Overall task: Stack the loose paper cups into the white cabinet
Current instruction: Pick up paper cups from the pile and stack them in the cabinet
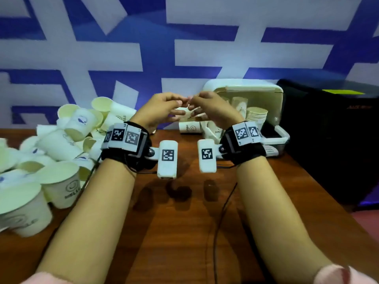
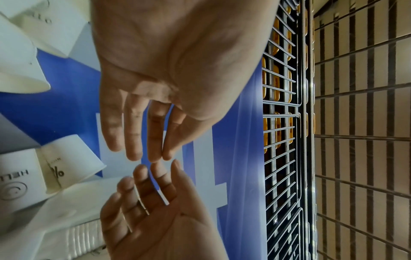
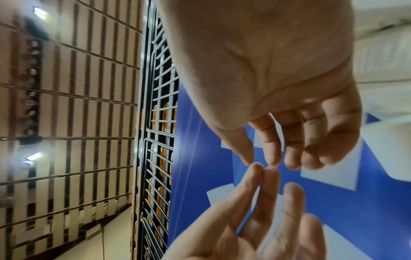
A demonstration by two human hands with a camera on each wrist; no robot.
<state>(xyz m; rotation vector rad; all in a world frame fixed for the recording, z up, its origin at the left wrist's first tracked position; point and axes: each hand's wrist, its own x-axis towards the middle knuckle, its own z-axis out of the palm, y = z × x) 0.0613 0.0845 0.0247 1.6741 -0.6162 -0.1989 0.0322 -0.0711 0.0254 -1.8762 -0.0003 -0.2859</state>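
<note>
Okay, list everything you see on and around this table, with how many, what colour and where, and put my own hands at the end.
Loose paper cups: a heap, too many to count, white with cream insides, left side of the table.
White cabinet: one, white, at the back right of the table, its front open.
Stacked cups: one nested stack, cream, inside the cabinet.
Black box: one, black, right of the cabinet.
Table: one, dark brown wood.
Wall: blue and white pattern, behind the table.
Cable: one, black, across the table.
Left hand: empty, fingers relaxed, raised at centre.
Right hand: empty, fingertips almost meeting the left's.
</note>
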